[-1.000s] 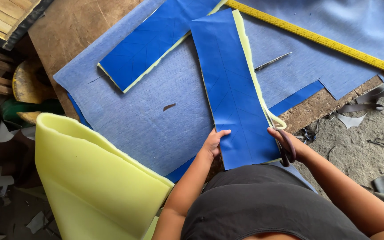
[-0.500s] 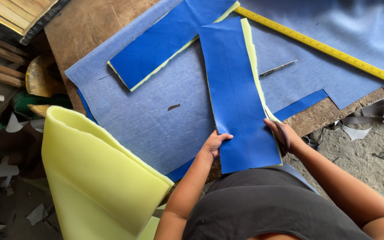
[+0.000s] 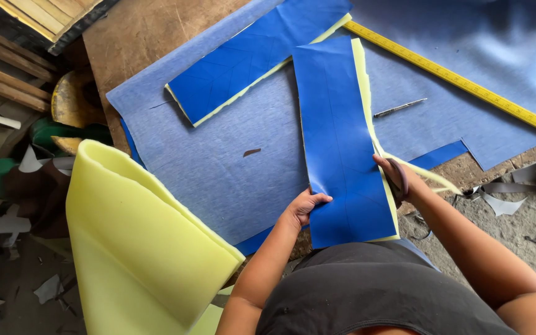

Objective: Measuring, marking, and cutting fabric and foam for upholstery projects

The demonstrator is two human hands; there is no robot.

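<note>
A blue foam-backed panel (image 3: pixel 342 149) is held flat on the worktop (image 3: pixel 138 43), its near left edge pinched by the left hand (image 3: pixel 302 208) so it stays steady. At the panel's right edge, the right hand (image 3: pixel 392 177) is closed through dark loops, apparently scissor handles, where a thin yellow strip (image 3: pixel 417 170) curls away from the edge. A second blue panel (image 3: pixel 249 62) lies farther left on a grey-blue sheet (image 3: pixel 231 161). A yellow rule (image 3: pixel 460 80) runs along the far right, a slim metal tool (image 3: pixel 398 108) beside it. Folded yellow foam (image 3: pixel 138 242) stands near left.
</note>
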